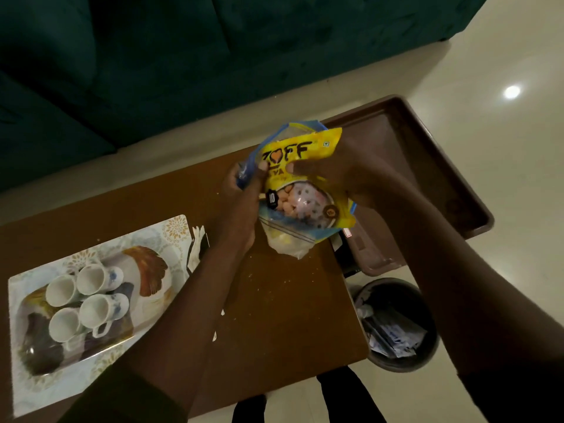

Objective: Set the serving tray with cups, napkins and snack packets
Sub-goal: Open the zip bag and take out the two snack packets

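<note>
A yellow snack packet (308,166) sits partly inside a clear zip bag (290,239) with a blue seal, held above the brown table (274,315). My left hand (247,190) grips the bag's left edge. My right hand (332,172) pinches the packet's top from the right. At the left, a patterned serving tray (171,236) carries several white cups (91,300) lying close together. A white napkin (198,248) pokes out beside the tray's right edge.
A dark brown plastic tray (427,166) juts off the table's right end. Below it on the pale floor stands a round bin (396,325) with papers in it. A dark green sofa (183,56) fills the far side. Crumbs dot the tabletop.
</note>
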